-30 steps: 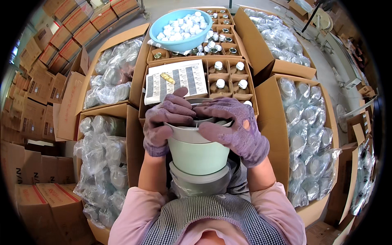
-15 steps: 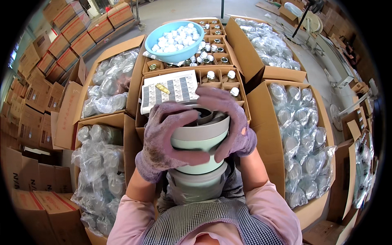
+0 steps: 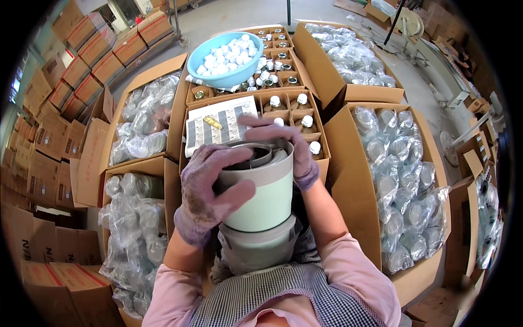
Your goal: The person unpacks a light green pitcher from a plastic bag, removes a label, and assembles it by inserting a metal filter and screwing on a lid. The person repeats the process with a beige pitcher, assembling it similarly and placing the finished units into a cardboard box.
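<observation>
Mint-green round pot with a broad grey rim (image 3: 272,199), just one of it, sits near me in the middle of the scene, on top of one grey-green round container (image 3: 259,250) in front of the person's checked apron (image 3: 272,289).

From the left, I see brown cardboard cartons with red stripes (image 3: 109,68) stacked far off, too many to count. Nearer are two open brown boxes (image 3: 173,199), one behind the other, filled with clear plastic-wrapped vessels (image 3: 136,223) I can't number.

Next, the left hand in a purple-grey glove (image 3: 202,188) curves loosely about the pot's left side, fingers spread, thumb before the green wall; I can't tell how firmly it touches. Beyond it lies one white sheet with grey blocks (image 3: 235,114), bearing one small gold object (image 3: 213,122). Farther still, one pale blue basin (image 3: 231,80) holds a heap of white caps (image 3: 231,52).

The right hand, gloved alike (image 3: 297,148), is against the pot's right side, its fingers stretched over the far rim; whether they grip, I can't say. Behind it, five white-capped bottles (image 3: 306,121) show in one divided carton (image 3: 326,141).

Rightmost, two more open boxes (image 3: 348,163) hold similar wrapped vessels.
</observation>
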Tool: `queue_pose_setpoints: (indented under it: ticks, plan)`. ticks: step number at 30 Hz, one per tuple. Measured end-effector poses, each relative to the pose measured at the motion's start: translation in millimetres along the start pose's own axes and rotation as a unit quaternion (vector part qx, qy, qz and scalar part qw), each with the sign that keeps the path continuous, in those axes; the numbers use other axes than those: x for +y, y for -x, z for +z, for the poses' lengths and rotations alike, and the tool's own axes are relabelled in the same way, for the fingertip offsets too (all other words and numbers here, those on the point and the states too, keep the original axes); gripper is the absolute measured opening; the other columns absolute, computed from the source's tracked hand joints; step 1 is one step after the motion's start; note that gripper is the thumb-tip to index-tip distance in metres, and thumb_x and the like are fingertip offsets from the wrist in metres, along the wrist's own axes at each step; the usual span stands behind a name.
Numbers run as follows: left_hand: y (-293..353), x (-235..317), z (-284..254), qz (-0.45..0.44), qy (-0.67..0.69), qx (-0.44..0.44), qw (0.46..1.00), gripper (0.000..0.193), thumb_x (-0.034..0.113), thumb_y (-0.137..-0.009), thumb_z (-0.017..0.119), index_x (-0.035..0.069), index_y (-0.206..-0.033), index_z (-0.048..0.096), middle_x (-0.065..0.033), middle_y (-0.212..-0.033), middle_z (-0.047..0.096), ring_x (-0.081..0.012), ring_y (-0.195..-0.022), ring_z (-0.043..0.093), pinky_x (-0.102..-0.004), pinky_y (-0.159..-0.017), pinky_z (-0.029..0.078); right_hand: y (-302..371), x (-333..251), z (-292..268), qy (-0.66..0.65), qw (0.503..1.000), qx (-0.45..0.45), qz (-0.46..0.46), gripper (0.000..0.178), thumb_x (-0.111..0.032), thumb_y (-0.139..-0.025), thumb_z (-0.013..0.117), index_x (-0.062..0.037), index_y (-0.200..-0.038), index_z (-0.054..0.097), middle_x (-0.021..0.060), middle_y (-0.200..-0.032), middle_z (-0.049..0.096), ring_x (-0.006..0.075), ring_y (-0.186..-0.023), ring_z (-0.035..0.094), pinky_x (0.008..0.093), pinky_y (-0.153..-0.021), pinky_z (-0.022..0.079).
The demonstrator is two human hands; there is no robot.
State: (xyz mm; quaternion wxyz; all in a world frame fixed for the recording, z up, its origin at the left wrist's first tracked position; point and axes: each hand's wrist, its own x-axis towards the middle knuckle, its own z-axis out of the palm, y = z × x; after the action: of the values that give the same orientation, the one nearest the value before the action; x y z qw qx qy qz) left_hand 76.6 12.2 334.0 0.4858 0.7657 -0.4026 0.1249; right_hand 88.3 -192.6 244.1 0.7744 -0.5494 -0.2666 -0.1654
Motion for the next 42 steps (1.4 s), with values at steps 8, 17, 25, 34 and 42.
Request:
queue_pose_setpoints:
  ticks: [8, 17, 25, 34, 42]
  plan:
    - [12, -51, -1, 0.078, 0.183, 0.012, 0.98, 0.038, 0.027, -0.076, 0.065, -0.005, -0.092, 0.077, -0.0151, -0.086, 0.069, -0.0302, -0.088, 0.065, -0.04, -0.085, 0.051, 5, -37, 19, 0.202, 0.978, -0.054, -0.01, 0.016, -0.01, -0.086, 0.064, 0.0013, -0.094, 0.071, 0.0145, -0.104, 0.074, 0.0318, -0.101, 0.068, 0.0461, -0.106, 0.044]
    - [76, -138, 77, -0.114, 0.42, -0.08, 0.897, 0.048, 0.033, -0.103, 0.046, 0.001, -0.139, 0.052, -0.0143, -0.133, 0.059, -0.0204, -0.122, 0.055, -0.0342, -0.112, 0.038, -29, -125, -3, 0.093, 0.939, -0.331, 0.023, 0.037, -0.015, -0.081, 0.064, 0.0051, -0.111, 0.073, 0.0203, -0.117, 0.07, 0.0344, -0.118, 0.061, 0.0465, -0.113, 0.034]
    - [90, 1, 40, -0.193, 0.248, -0.171, 0.934, 0.075, 0.042, -0.076, 0.083, -0.001, -0.131, 0.055, -0.0153, -0.116, 0.068, -0.0236, -0.107, 0.066, -0.034, -0.095, 0.05, 24, -204, -13, 0.543, 0.807, -0.172, 0.157, 0.033, -0.021, -0.075, 0.083, -0.0066, -0.104, 0.077, 0.007, -0.082, 0.067, 0.0232, -0.083, 0.062, 0.0339, -0.077, 0.05]
    - [117, 17, 59, -0.216, 0.032, -0.05, 0.975, 0.092, 0.061, -0.065, 0.085, -0.001, -0.126, 0.054, -0.0221, -0.104, 0.069, -0.0341, -0.092, 0.071, -0.0389, -0.08, 0.057, 18, -161, -28, 0.532, 0.784, -0.172, 0.271, 0.028, -0.026, -0.084, 0.076, 0.0013, -0.09, 0.071, 0.0107, -0.074, 0.064, 0.0163, -0.071, 0.059, 0.0334, -0.066, 0.048]
    - [117, -37, -12, -0.108, 0.281, -0.186, 0.935, 0.083, 0.038, -0.076, 0.085, 0.004, -0.142, 0.05, -0.0215, -0.146, 0.048, -0.0331, -0.14, 0.039, -0.0431, -0.113, 0.033, -8, -136, -41, 0.481, 0.82, -0.217, 0.222, 0.033, -0.029, -0.095, 0.058, 0.0022, -0.1, 0.067, 0.0099, -0.087, 0.066, 0.0152, -0.081, 0.061, 0.0319, -0.073, 0.049]
